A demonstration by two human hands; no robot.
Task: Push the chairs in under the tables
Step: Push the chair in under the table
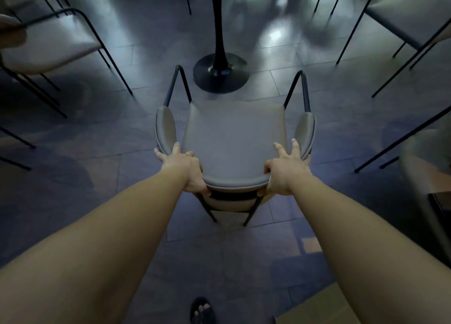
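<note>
Where the left hand [188, 171] wraps the near-left bend of the curved back of the chair [234, 138], its thumb tucks beneath the rim and the fingertips slip out of sight over the padding. The right hand [285, 172] grasps the near-right bend likewise, with two fingers splayed forward and the others hidden behind the rim. The back and the forearms cover most of the near legs.

The chair stands upright on the floor at the middle of the scene and faces away from the person. Its front-to-back axis runs straight toward the table [220, 73], whose round black foot lies just past the seat's far edge. Only that foot and a slim column show clearly, since the tabletop is cut off at the far edge.

The seat is a smooth grey pad shaped like a rounded square, the back is a padded band, and the frame is thin black tube. Blurred neighbouring chairs [48, 42] stand at far left and far right on glossy dark tiles [97, 201].
</note>
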